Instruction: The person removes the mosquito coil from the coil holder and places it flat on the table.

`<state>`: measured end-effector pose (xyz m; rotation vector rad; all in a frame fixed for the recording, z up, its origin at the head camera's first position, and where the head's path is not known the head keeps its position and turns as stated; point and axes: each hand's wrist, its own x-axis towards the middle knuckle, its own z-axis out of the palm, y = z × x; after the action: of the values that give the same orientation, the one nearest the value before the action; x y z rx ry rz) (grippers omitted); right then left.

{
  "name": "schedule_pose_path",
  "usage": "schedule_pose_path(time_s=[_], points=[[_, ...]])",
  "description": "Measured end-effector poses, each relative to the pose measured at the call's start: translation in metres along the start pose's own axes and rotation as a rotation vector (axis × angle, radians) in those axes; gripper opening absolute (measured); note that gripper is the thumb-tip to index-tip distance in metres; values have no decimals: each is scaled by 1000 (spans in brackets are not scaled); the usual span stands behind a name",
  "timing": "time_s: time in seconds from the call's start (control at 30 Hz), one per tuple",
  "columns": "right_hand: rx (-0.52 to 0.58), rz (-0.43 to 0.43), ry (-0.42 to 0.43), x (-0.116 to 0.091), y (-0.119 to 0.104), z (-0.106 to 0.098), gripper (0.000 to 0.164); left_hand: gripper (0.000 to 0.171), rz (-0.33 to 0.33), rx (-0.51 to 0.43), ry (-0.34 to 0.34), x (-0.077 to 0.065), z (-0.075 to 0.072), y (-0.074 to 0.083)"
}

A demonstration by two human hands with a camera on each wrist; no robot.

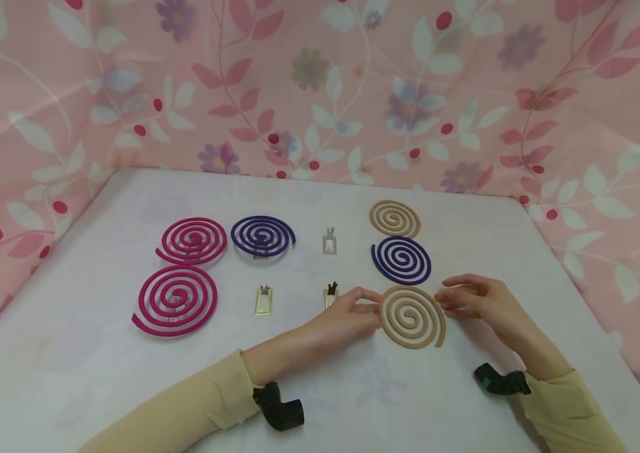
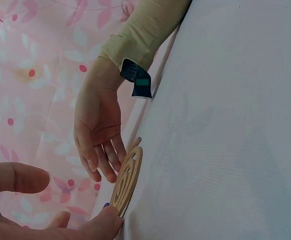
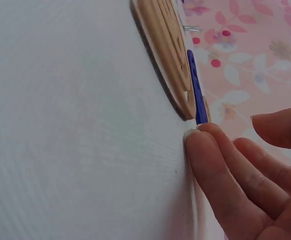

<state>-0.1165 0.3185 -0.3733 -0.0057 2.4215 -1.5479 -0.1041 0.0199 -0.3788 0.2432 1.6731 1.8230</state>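
"Where was the front tan coil (image 1: pixel 410 316)?"
"On the table (image 1: pixel 365 409), between the left hand (image 1: pixel 349 314), loose against its rim, and the relaxed right hand (image 1: pixel 480 304)."
"Risk?"
"Uneven pushing might have knocked the adjacent blue coil (image 1: pixel 403 259)."

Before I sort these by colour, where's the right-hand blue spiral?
In the head view, the blue spiral lies right of centre, between two tan spirals.

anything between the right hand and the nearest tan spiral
Nothing visible stands between the right hand and the nearest tan spiral; the right wrist view shows just a narrow gap. The blue spiral just behind it lies off that path.
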Motion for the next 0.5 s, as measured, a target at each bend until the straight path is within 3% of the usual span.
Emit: schedule_pose_path(time_s=[0.5], points=[[86, 48, -40, -1, 0, 0, 50, 43, -6, 4, -37, -1, -2, 2]])
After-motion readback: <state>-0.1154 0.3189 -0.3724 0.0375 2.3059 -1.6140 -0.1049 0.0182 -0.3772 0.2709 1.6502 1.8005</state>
